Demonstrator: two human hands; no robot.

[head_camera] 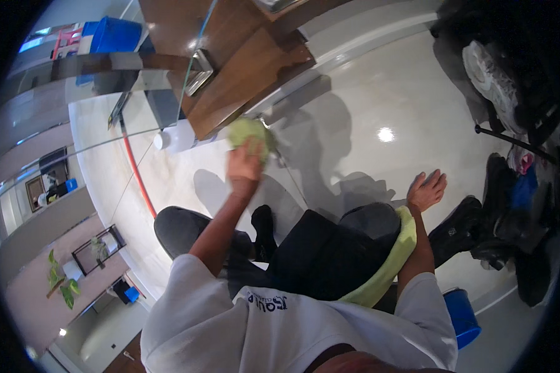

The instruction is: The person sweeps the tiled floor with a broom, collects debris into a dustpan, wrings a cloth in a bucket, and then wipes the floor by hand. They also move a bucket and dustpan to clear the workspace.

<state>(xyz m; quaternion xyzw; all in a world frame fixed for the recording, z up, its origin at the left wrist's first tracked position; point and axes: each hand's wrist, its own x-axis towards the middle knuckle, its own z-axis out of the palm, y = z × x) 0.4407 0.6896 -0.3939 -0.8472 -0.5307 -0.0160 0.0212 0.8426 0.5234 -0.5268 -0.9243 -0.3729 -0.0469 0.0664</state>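
My left hand (246,161), blurred, holds a yellow-green cloth (249,135) at the lower edge of a dark wooden panel (247,79), above the pale glossy floor (378,93). Out to the right is my right hand (427,190), fingers spread and holding nothing; whether it touches the floor I cannot tell. A second yellow-green cloth (392,265) hangs in a long strip beside my right forearm and knee. Left of the wooden panel's lower corner, a translucent white plastic bottle (182,136) with a white cap lies on its side.
A glass panel edge (189,70) and a metal handle (199,72) are at upper left. A red pole (137,172) lies left of my knee. Black shoes (455,231) and a clear plastic bag (492,86) are at right. A blue bucket (462,319) stands lower right.
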